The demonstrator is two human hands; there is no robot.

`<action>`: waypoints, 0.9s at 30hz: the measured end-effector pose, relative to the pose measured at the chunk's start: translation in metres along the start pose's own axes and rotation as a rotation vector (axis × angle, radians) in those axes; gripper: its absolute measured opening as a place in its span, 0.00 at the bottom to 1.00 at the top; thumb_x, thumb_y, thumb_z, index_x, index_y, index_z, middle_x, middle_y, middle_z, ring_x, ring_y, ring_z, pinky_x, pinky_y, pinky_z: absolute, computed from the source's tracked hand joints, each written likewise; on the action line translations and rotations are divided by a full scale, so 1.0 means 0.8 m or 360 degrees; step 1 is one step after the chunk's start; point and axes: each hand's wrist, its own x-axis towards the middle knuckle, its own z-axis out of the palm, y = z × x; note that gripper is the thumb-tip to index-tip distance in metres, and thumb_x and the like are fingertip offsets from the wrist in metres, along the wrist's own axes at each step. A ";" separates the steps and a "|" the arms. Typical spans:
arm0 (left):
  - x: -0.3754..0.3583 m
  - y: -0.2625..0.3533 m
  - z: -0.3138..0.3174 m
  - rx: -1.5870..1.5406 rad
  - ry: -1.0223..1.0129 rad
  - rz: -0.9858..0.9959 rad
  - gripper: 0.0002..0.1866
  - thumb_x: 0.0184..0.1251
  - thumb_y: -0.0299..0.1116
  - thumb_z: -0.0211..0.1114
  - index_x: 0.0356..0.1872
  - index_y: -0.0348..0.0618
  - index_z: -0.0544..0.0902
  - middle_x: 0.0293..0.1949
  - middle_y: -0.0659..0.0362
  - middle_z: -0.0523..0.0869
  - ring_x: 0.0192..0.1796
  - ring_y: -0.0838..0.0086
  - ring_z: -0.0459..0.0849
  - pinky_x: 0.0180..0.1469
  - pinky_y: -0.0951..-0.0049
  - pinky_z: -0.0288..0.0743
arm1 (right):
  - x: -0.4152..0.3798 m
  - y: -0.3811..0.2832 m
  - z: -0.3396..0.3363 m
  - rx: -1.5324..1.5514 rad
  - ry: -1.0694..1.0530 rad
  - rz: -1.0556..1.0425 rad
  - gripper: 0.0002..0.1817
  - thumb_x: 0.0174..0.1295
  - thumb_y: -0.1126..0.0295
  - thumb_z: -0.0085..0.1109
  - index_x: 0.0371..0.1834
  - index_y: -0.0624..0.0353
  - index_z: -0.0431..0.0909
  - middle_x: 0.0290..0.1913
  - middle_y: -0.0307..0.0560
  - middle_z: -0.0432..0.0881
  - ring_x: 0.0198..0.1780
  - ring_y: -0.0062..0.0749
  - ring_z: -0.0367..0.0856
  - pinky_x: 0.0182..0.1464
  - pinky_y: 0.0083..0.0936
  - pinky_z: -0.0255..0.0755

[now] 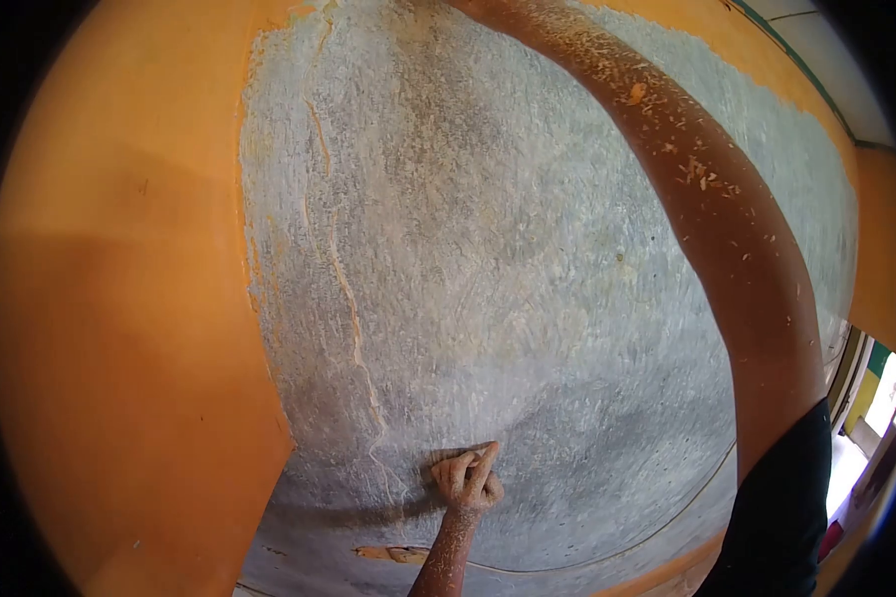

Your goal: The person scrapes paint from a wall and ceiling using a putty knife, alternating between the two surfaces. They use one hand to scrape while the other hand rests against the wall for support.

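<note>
My left hand (468, 481) is at the lower middle, against the scraped grey wall (528, 289). Its fingers are curled in, with one pointing up along the surface. Whether anything is inside them is hidden. Pale flakes and dust cover the hand and forearm. From the right, my right arm (712, 189) arches up across the wall, speckled with the same flakes. That arm runs out of the top edge, so the right hand is beyond the view. A thin crack (353, 318) with orange traces runs down the wall to the left of my left hand.
Orange paint (129, 328) covers the wall at the left, and an orange strip (687, 35) borders the grey area above. A patch of orange (393, 553) lies below the left hand. A thin cable (607, 560) curves along the lower wall. Bright openings (851, 468) show at the right.
</note>
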 end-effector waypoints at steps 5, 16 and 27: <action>-0.002 -0.001 -0.001 -0.0006 -0.0016 -0.0034 0.23 0.52 0.24 0.55 0.49 0.53 0.88 0.34 0.63 0.75 0.33 0.70 0.73 0.41 0.62 0.62 | 0.014 -0.018 0.002 -0.0076 -0.0035 0.0050 0.15 0.64 0.53 0.53 0.35 0.46 0.86 0.33 0.53 0.85 0.36 0.51 0.84 0.39 0.44 0.76; -0.007 -0.005 -0.002 -0.0050 -0.0039 -0.0056 0.23 0.52 0.22 0.58 0.49 0.55 0.88 0.35 0.63 0.76 0.35 0.70 0.74 0.43 0.64 0.65 | 0.037 -0.058 0.010 -0.0261 -0.0029 0.0185 0.19 0.64 0.53 0.53 0.35 0.57 0.86 0.35 0.58 0.85 0.39 0.53 0.85 0.42 0.45 0.77; -0.006 -0.007 -0.007 -0.0105 -0.0053 -0.0046 0.24 0.52 0.24 0.60 0.52 0.54 0.87 0.36 0.63 0.76 0.35 0.71 0.75 0.44 0.64 0.66 | 0.032 -0.089 0.020 -0.0264 -0.0062 0.0298 0.22 0.66 0.51 0.50 0.33 0.59 0.85 0.33 0.58 0.84 0.37 0.51 0.85 0.39 0.45 0.78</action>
